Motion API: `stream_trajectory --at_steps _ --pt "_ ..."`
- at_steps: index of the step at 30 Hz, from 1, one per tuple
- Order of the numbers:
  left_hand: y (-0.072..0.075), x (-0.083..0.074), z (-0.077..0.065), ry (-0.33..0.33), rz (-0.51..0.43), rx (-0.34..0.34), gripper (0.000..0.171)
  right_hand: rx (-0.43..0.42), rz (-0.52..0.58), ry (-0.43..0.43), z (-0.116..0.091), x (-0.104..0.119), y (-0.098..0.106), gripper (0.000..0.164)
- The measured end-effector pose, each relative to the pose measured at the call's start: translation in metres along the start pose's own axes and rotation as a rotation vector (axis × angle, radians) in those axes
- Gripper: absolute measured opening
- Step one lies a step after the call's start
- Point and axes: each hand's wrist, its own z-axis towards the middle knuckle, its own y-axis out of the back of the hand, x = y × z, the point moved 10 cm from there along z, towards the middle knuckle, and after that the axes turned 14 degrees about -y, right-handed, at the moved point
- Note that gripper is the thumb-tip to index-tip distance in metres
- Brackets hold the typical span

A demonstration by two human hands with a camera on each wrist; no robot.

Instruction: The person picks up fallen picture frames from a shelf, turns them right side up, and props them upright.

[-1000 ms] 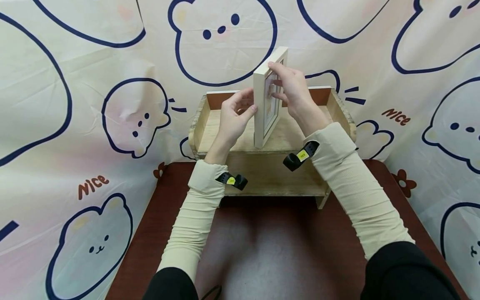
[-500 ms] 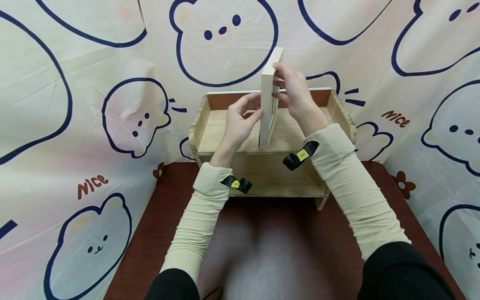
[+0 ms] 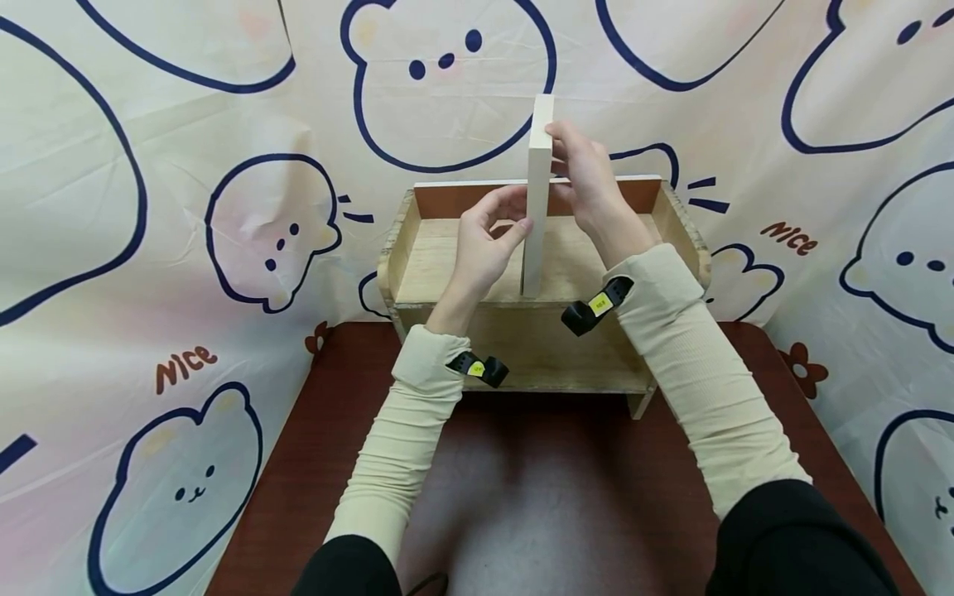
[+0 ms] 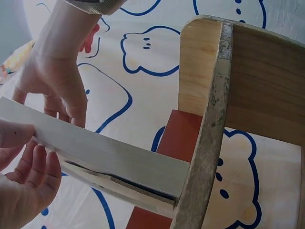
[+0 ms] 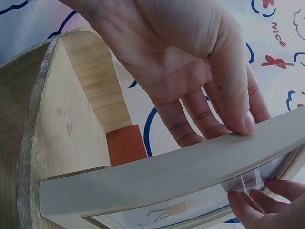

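A pale wooden picture frame stands edge-on on the upper board of a small wooden shelf, in the head view. My left hand pinches the frame's near edge, thumb in front and fingers behind. On the frame's other side my right hand touches it high up. In the right wrist view, fingertips of the right hand rest on the glass front. In the left wrist view, a dark gap runs along the frame's back, and the frame's lower end meets the shelf board.
The shelf has a raised left side, a raised right side and a brown back strip. It stands on a dark red-brown table, before a cartoon-printed cloth. A cable lies at the near edge.
The frame has turned from showing its glass front to standing edge-on in the head view. The left hand has moved right with its near edge; the right hand has shifted slightly.
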Motion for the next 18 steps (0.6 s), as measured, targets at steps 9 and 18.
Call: stream_trajectory --at_steps 9,18 --pt "0.0 0.003 0.0 -0.014 0.009 -0.013 0.033 0.016 0.019 0.025 -0.004 0.001 0.001 0.034" --pt "-0.002 -0.001 -0.004 -0.022 0.024 -0.008 0.029 0.0 -0.009 0.238 -0.02 0.02 0.0 0.03"
